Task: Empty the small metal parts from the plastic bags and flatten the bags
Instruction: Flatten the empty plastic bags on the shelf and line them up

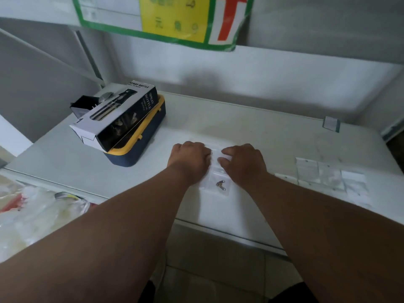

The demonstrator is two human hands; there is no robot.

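Pinching the far end of a small clear plastic bag (216,171) with left hand (189,159) and right hand (242,164) on the white table (251,127), small dark metal parts (220,185) inside; limp, slippery film, best gripped at corners.

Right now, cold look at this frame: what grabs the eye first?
Both hands, left hand and right hand, fingers curled, working the top of a clear plastic bag at the centre of the white table, small metal parts still inside near its bottom. At the left sits a spray bottle box on a yellow and blue case; flattened bags lie at the right.
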